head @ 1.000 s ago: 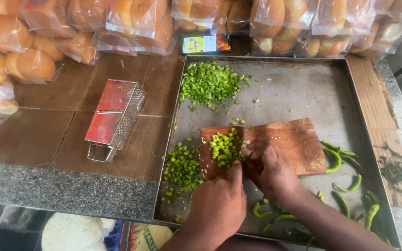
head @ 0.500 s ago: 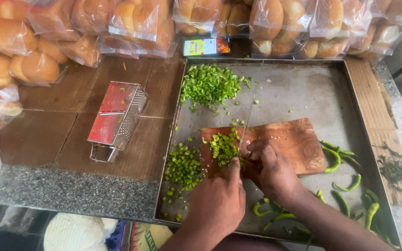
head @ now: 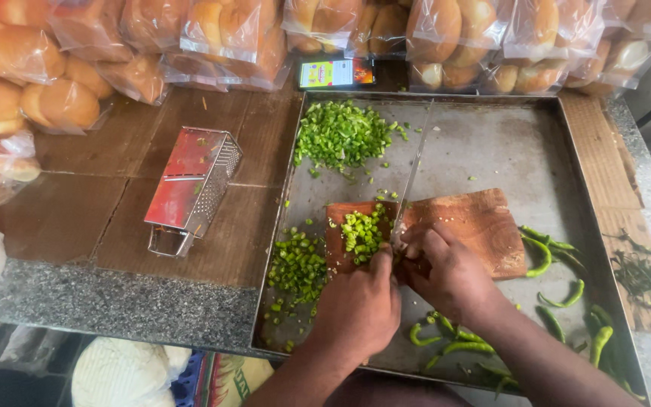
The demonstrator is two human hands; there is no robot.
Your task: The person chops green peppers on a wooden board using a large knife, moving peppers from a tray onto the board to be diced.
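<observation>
Two hands meet low in the middle of the frame, over a wooden board that sits in a big metal tray. The left hand is curled shut around a knife; its handle is hidden in the fist, and only the thin blade shows, pointing up. The right hand presses down beside the blade, and what its fingers pin is hard to see. Chopped green chilli lies on the board's left end. Whole chillies at lower right are partly covered by the arm.
</observation>
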